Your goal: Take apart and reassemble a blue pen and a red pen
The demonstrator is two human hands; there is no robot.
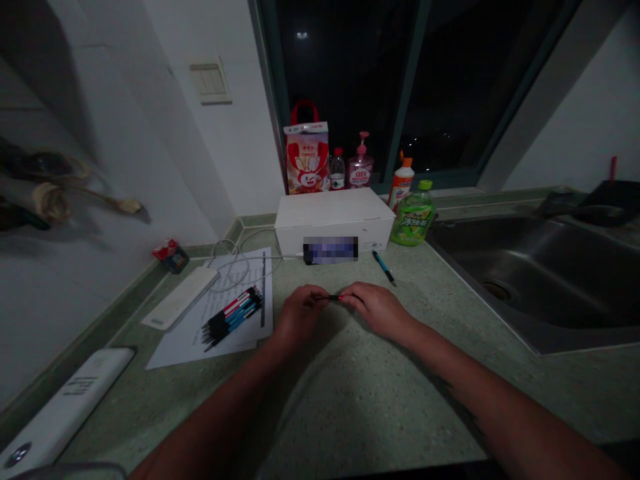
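Between my two hands, above the middle of the counter, is a black and red pen (334,297). The fingers of my left hand (298,315) pinch its left end, and my right hand (379,309) pinches the red part at the right. Only the short dark middle shows; the fingertips cover the rest. A blue and black pen (384,268) lies alone just beyond my right hand. To the left, several pens (233,318), blue, black and red, lie in a bunch on printed paper sheets (200,353).
A white box (335,220) stands behind, with a cabled phone-like device (330,251) against its front. A green bottle (415,217) sits by the steel sink (550,337) at right. At left lie a white power bank (183,297), a long white device (75,407) and a red-black packet (171,255).
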